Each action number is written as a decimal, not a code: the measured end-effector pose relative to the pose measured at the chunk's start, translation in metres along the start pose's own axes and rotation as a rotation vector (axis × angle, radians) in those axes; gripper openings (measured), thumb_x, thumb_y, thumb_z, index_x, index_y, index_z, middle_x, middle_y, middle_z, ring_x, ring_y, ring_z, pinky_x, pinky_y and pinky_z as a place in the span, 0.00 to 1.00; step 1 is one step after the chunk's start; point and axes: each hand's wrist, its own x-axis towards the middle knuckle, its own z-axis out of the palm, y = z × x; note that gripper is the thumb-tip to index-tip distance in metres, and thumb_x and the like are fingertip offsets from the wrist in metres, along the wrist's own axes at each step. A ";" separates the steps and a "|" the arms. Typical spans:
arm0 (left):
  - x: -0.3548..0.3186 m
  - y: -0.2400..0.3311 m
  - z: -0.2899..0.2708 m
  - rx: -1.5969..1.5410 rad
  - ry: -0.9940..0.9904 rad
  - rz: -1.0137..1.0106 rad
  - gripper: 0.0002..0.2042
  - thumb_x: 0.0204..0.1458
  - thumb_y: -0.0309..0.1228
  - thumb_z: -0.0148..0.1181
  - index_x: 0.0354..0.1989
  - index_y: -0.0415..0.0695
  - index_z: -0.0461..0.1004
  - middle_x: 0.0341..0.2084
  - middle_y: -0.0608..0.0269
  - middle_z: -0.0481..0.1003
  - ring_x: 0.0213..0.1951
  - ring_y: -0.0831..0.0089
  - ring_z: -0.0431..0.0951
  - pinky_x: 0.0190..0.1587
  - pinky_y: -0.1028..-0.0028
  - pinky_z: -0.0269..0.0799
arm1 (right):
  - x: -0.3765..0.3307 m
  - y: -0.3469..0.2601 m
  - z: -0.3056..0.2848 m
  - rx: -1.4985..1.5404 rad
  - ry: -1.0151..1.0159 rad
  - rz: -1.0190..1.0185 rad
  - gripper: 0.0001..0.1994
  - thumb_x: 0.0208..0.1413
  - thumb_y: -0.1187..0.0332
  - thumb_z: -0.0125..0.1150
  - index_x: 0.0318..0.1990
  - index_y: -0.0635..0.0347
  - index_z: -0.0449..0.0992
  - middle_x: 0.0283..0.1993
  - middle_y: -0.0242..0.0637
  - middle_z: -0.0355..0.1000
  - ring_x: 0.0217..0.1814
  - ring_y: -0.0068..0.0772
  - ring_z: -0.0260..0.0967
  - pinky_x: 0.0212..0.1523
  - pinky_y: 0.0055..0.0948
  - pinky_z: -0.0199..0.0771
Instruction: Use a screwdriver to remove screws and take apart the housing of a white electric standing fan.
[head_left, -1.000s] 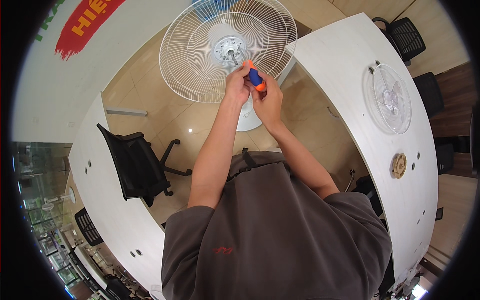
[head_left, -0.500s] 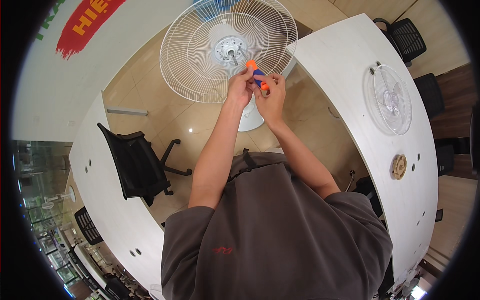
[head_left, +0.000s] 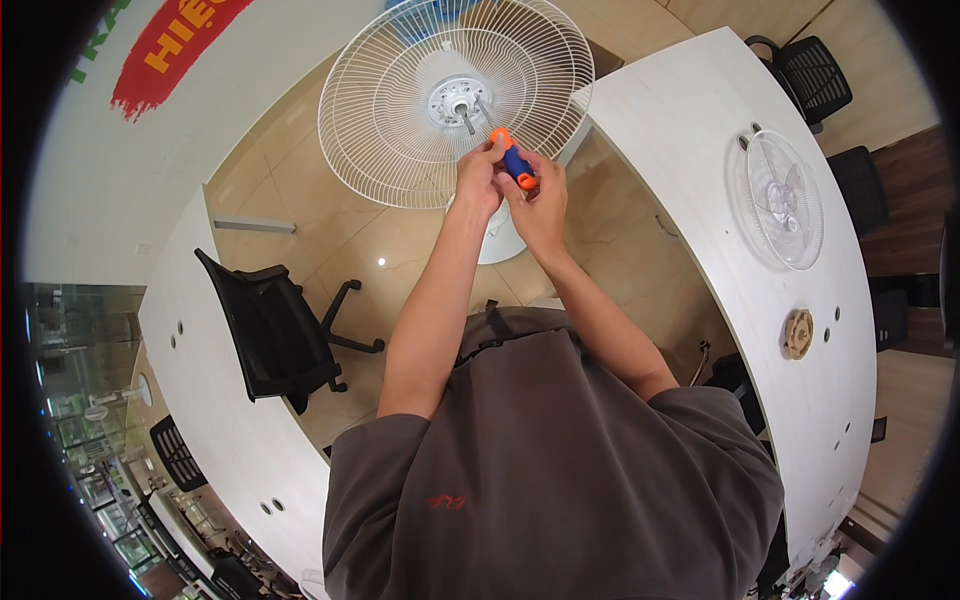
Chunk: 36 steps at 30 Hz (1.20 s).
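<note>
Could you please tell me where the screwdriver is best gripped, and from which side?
Probably take the screwdriver by its thick blue-and-orange handle, from the near side: that end slants back this way, while the thin shaft reaches toward the fan's hub. The left hand and right hand hold it there.

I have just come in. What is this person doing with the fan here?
The person holds an orange-and-blue screwdriver with both hands: the left hand near the front of its handle, the right hand near the rear end. It points toward the hub of a white standing fan; whether its tip touches a screw is too small to tell. The motor shaft sticks out bare. A translucent fan blade is on the white desk at right.
</note>
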 end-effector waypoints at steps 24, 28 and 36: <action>0.004 -0.004 -0.001 -0.071 0.021 0.056 0.12 0.64 0.29 0.41 0.42 0.32 0.69 0.36 0.52 0.74 0.40 0.65 0.75 0.44 0.67 0.74 | 0.007 0.013 0.003 0.062 -0.032 0.201 0.17 0.48 0.70 0.67 0.46 0.64 0.72 0.45 0.45 0.64 0.36 0.31 0.66 0.33 0.29 0.70; 0.005 -0.001 -0.001 0.041 0.065 0.011 0.13 0.65 0.30 0.40 0.42 0.32 0.70 0.35 0.52 0.75 0.40 0.66 0.75 0.43 0.67 0.74 | 0.005 -0.003 0.001 0.042 0.061 0.046 0.17 0.48 0.69 0.67 0.45 0.65 0.72 0.44 0.45 0.67 0.33 0.31 0.67 0.32 0.29 0.70; -0.005 -0.002 0.005 -0.265 -0.011 -0.021 0.13 0.64 0.31 0.43 0.48 0.33 0.66 0.40 0.52 0.72 0.42 0.65 0.74 0.44 0.68 0.75 | 0.010 -0.001 0.001 0.359 -0.108 0.623 0.16 0.48 0.68 0.67 0.43 0.65 0.73 0.45 0.47 0.67 0.35 0.32 0.67 0.35 0.28 0.70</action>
